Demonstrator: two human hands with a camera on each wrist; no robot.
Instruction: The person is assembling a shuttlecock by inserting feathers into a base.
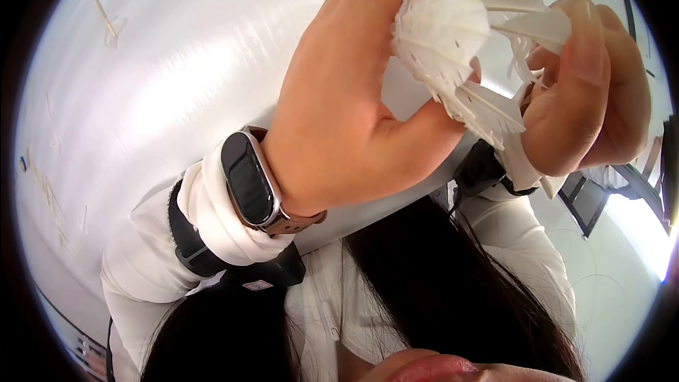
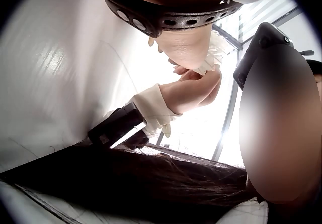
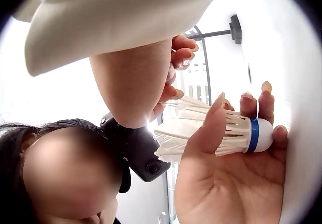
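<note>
1 white, cone-shaped feather shuttlecock [image 1: 447, 28] with a blue band [image 3: 254, 135]: left hand [image 1: 346, 106] curled round its skirt, right hand [image 1: 590, 95] pinching a feather [image 1: 537, 28] at the open rim.

The shuttlecock [image 1: 445, 25] is white with a blue band [image 3: 254, 135]; the watch [image 1: 249, 178] has a black screen and brown strap [image 1: 291, 223]; the sleeves [image 1: 219, 209] and tabletop [image 1: 177, 85] are white.

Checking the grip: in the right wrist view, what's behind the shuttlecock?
Fingers of the left hand show beyond the shuttlecock; whatever lies directly behind it is covered.
</note>
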